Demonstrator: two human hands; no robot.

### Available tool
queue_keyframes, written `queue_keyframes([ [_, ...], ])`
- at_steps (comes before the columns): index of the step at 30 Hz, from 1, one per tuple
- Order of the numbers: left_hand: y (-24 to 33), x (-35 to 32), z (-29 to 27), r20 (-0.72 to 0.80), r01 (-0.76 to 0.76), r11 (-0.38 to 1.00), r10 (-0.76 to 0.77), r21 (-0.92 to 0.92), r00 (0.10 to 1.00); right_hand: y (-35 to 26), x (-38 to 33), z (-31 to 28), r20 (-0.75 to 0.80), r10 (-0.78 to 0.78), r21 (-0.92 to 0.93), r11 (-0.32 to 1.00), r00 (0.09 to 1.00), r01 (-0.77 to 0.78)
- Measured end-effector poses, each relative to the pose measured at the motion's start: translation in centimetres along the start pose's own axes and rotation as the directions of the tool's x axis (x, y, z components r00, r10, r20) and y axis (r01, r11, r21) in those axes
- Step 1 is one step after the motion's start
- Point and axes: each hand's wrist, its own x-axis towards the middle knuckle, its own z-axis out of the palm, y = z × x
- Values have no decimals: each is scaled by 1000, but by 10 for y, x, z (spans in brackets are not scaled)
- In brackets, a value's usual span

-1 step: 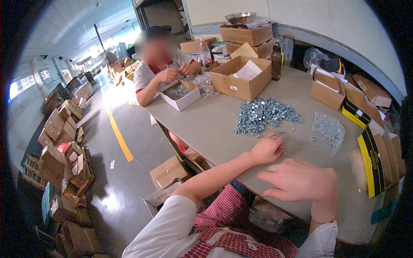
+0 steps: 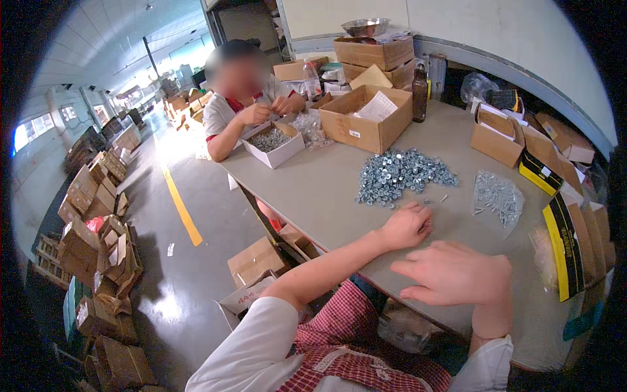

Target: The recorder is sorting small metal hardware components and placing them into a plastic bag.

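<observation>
My left hand point(image 2: 408, 225) rests on the table just in front of a pile of small zinc-coloured metal nuts point(image 2: 401, 176). Its fingers are curled in, and whatever they may hold is hidden. Nearer to me, my right hand point(image 2: 460, 273) hovers over the table edge, back up. Its thumb and fingers point left and stand apart, with nothing visible between them. A loose small screw point(image 2: 444, 197) and a stray nut point(image 2: 426, 201) lie beside the pile. To the right sits a clear plastic bag point(image 2: 498, 201) of small screws.
Across the grey table point(image 2: 307, 196) a co-worker point(image 2: 219, 117) handles something over a white box point(image 2: 277, 157) of small metal parts. A cardboard box point(image 2: 366, 124) and a brown bottle point(image 2: 420, 95) stand behind the nuts. Black-and-yellow cartons point(image 2: 565, 248) line the right edge.
</observation>
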Motion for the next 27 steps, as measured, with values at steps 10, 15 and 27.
queue_keyframes([
  [10,0,0,1,-4,8,1000,-8,1,1000,-2,1,-2,29,36,-15,999,999,-36],
  [15,0,1,2,7,8,1000,-8,0,1000,-2,0,-2,44,53,-12,999,998,-52],
  [27,-9,-1,17,39,59,998,-58,-18,998,2,0,1,61,58,-75,996,996,-53],
])
